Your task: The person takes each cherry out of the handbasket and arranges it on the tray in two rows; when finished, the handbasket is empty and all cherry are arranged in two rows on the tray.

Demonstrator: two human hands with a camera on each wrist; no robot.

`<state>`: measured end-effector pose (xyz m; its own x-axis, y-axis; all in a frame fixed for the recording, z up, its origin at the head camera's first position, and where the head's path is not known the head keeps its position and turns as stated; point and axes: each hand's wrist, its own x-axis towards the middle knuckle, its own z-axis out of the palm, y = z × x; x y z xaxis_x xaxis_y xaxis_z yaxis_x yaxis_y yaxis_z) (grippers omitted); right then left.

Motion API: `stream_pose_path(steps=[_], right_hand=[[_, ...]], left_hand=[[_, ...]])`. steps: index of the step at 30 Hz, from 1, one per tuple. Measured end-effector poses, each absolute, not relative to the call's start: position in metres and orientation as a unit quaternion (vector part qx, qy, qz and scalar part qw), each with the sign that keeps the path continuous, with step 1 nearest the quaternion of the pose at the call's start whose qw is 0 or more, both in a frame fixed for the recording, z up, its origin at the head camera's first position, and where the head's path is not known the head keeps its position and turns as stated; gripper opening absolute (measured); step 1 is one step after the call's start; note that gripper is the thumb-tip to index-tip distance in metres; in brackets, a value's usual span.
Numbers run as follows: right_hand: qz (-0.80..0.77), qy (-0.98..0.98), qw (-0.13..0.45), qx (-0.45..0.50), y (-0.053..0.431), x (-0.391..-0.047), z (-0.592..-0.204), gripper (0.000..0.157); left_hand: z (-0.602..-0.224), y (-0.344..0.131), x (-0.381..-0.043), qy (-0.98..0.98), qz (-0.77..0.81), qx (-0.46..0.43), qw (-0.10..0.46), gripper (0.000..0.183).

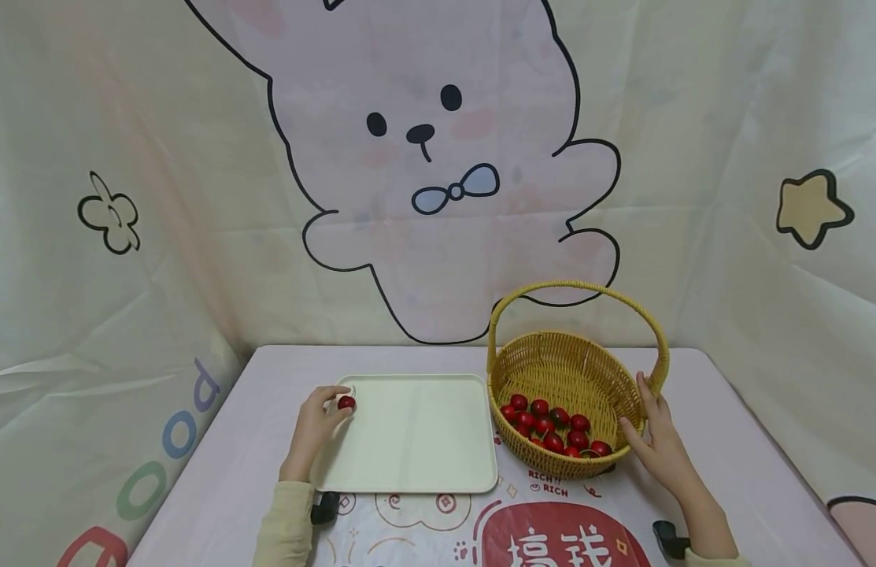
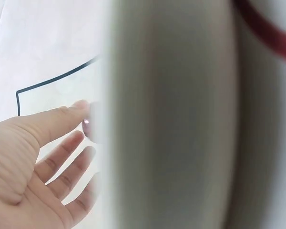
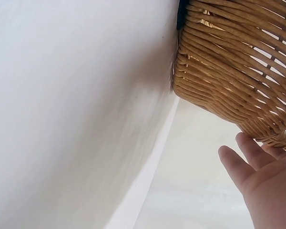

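Observation:
Over the upper left corner of the cream tray (image 1: 416, 433), my left hand (image 1: 316, 429) pinches a dark red cherry (image 1: 347, 402) between thumb and fingers. In the left wrist view the cherry (image 2: 87, 125) shows at the thumb tip, partly hidden by a blurred pale edge; the other fingers are spread. To the tray's right stands a yellow wicker basket (image 1: 551, 346) with a tall handle and several cherries (image 1: 544, 425) gathered at its front. My right hand (image 1: 660, 441) holds the basket's right rim by the handle's foot, thumb inside, fingers outside.
A white cloth with red print (image 1: 565, 535) covers the table. Behind it hangs a curtain with a cartoon animal (image 1: 438, 236), and curtains flank both sides. Something dark (image 3: 182, 14) sits under the basket's edge.

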<state>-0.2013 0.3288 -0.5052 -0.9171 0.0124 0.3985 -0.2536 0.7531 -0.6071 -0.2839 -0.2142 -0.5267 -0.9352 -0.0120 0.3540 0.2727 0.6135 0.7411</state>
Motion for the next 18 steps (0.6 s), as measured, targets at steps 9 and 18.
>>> stream_pose_path(steps=[9, 18], right_hand=[[0.343, -0.916, 0.195, 0.068, 0.33, -0.202, -0.505, 0.082], [0.348, -0.913, 0.201, 0.074, 0.33, -0.201, -0.507, 0.08]], left_hand=[[-0.515, -0.205, -0.283, -0.88, -0.427, -0.109, 0.178, 0.032], [-0.506, -0.186, -0.279, -0.875, -0.424, -0.145, 0.184, 0.029]])
